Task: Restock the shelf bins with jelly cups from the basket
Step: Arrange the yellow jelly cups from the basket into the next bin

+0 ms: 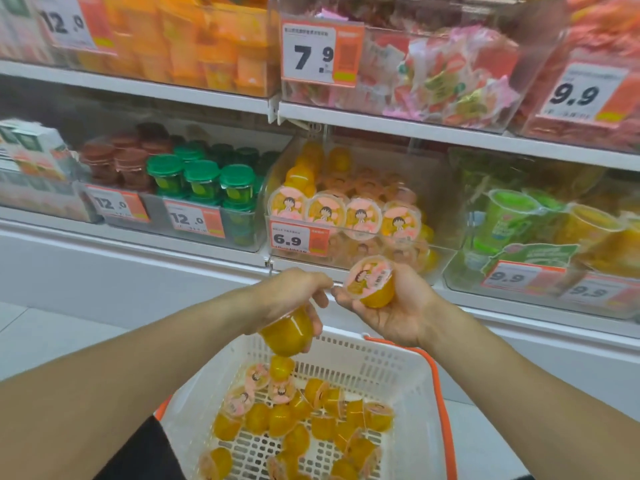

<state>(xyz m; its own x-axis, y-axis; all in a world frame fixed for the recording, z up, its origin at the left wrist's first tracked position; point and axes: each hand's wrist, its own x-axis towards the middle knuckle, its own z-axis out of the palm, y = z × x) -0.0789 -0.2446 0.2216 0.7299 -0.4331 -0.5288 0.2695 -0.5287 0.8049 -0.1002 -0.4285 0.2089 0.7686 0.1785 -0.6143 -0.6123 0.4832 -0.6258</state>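
My left hand (298,289) grips a yellow jelly cup (287,332) from above, its round bottom pointing down over the basket. My right hand (391,306), palm up, holds a second jelly cup (370,284) with its pink cartoon lid facing me. Both hands hover close together just below the clear shelf bin (443,202) marked 6.9, which holds several of the same cups. Below, a white basket (398,375) with orange handles holds several loose jelly cups (294,417).
Left of the bin stand green-lidded cups (202,181) and brown-lidded cups (114,161) behind 12.0 tags. To the right is a bin of green and yellow cups (540,223) tagged 9.9. An upper shelf (398,124) carries more clear bins.
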